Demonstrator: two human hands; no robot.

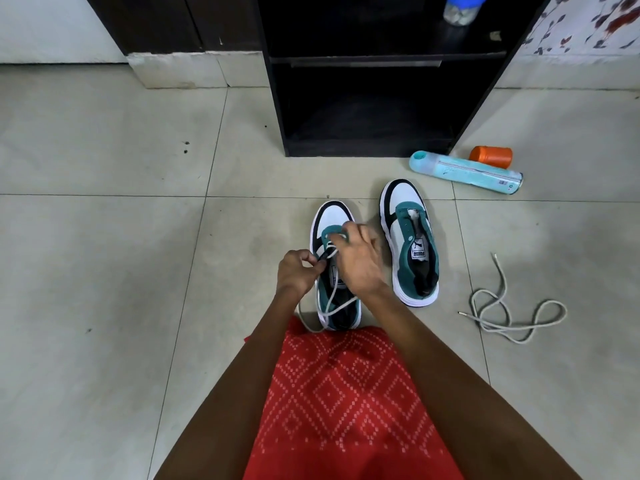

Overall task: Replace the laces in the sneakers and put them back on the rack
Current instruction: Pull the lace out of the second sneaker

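Note:
Two white, black and teal sneakers stand on the tiled floor, toes pointing away from me. On the left sneaker (331,216) a grey-white lace (329,303) runs through the front eyelets and trails down past the heel. My left hand (298,271) pinches the lace at the shoe's left eyelet row. My right hand (358,259) reaches over the tongue, its fingertips pinching the lace near the front eyelets. The right sneaker (410,240) has no lace. A loose grey lace (512,313) lies coiled on the floor to the right.
A black shoe rack (374,98) stands just beyond the sneakers, its lower shelf dark and open; a jar (460,8) sits on an upper shelf. A light-blue spray can (465,172) and an orange container (491,156) lie right of the rack. Red patterned cloth (346,403) covers my lap.

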